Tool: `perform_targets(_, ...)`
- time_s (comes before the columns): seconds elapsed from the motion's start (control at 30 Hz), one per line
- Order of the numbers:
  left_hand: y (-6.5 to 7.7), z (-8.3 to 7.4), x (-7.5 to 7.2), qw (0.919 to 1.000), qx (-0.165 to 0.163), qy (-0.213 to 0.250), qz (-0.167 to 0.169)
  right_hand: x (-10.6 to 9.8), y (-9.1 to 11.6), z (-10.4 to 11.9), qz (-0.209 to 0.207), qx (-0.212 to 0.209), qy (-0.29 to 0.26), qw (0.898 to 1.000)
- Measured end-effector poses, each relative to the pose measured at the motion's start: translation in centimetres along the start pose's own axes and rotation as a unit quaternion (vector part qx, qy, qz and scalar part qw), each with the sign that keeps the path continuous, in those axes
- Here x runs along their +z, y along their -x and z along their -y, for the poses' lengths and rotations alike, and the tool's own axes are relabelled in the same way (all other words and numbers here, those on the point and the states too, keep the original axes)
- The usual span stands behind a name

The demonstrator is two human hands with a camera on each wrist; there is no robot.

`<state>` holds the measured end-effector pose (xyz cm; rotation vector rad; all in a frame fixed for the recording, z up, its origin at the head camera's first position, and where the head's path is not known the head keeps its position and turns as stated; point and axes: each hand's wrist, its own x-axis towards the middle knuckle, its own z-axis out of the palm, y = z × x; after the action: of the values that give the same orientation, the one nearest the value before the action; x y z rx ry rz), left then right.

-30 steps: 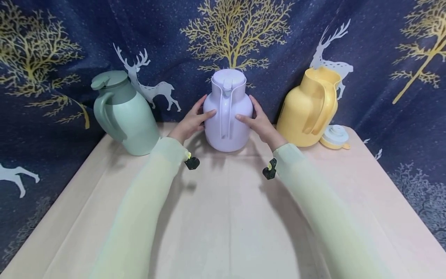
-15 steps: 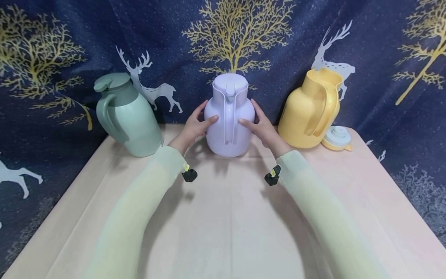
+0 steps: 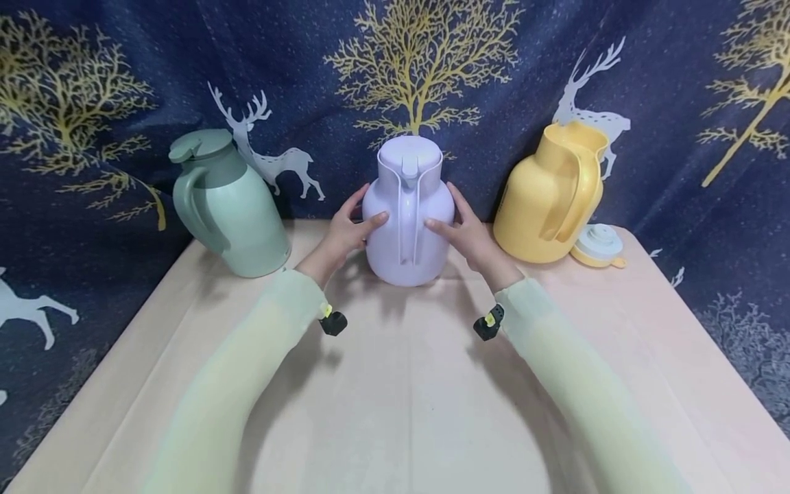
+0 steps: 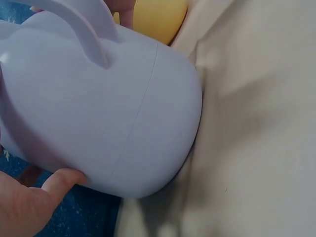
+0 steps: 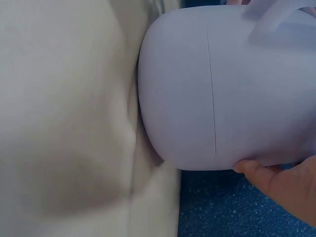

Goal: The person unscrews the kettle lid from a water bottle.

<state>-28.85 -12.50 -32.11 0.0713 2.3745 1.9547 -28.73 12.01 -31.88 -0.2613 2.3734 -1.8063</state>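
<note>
- Spanning the lavender jug (image 3: 409,219) from opposite sides, the left hand (image 3: 348,230) and the right hand (image 3: 467,234) are spread moderately wide; the body is clasped between them, each thumb laid on the handle side and the fingers passed round toward the far side.
- The lavender jug is seen upright within the grip, near the far edge of the table (image 3: 407,384); whether its base is fully supported cannot be told.
- Slippage may be judged the chief risk: smooth, rounded walls are held by side pressure alone, and the handle is left ungrasped between the thumbs.
- Tilting could be caused by unequal pressure from the two hands.
- A knock could be given to the yellow jug (image 3: 537,199), near the right of the grip, by a sideways swing; the green jug (image 3: 237,213), farther off to the left, seems less exposed.
- Jugs: three are counted, one within the grip and one to either side.
- Lids: three are counted, two fitted (lavender, green) and one loose lid (image 3: 599,241), laid beside the yellow jug on the side away from the grip.
- Hands: two are counted, both engaged.
- Wrist devices: two are counted, one (image 3: 333,323) below the left hand, one (image 3: 488,324) below the right.
</note>
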Motion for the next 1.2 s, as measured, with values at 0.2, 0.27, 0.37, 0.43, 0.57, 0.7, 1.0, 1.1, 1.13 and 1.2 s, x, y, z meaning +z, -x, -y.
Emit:
perform_targets(0.2,1.4,0.2,0.1,0.9999,0.006,0.011,0.008,0.3,1.4,0.0,-0.003,0.003,-0.004,1.000)
perform_targets(0.27,2.1,0.3,0.0,0.9998,0.004,0.014,0.014,0.6,2.0,-0.2,-0.007,-0.001,0.003,1.000)
perform_targets(0.37,3.3,0.5,-0.2,0.9997,0.001,0.013,0.021,1.1,2.9,-0.4,-0.011,-0.005,0.009,1.000)
perform_targets(0.43,4.0,0.6,-0.2,0.9996,0.002,0.010,0.027,1.2,3.6,-0.6,-0.012,-0.008,0.006,1.000)
perform_targets(0.57,5.3,0.6,0.0,0.9991,0.014,0.004,0.040,1.2,4.9,-0.5,-0.009,-0.008,-0.008,1.000)
perform_targets(0.7,6.4,0.4,0.1,0.9985,0.021,0.004,0.051,1.2,6.0,-0.3,-0.001,-0.011,-0.021,1.000)
perform_targets(1.0,8.2,0.6,0.0,0.9981,0.027,-0.015,0.053,1.4,7.9,-0.5,-0.004,-0.031,-0.025,0.999)
perform_targets(1.1,8.7,0.6,-0.1,0.9975,0.039,-0.025,0.053,1.4,8.4,-0.6,-0.005,-0.034,-0.025,0.999)
perform_targets(1.13,9.0,0.6,-0.1,0.9972,0.043,-0.029,0.054,1.5,8.6,-0.6,-0.006,-0.035,-0.026,0.999)
perform_targets(1.2,9.4,0.7,-0.2,0.9967,0.046,-0.037,0.056,1.5,9.0,-0.6,-0.007,-0.038,-0.026,0.999)
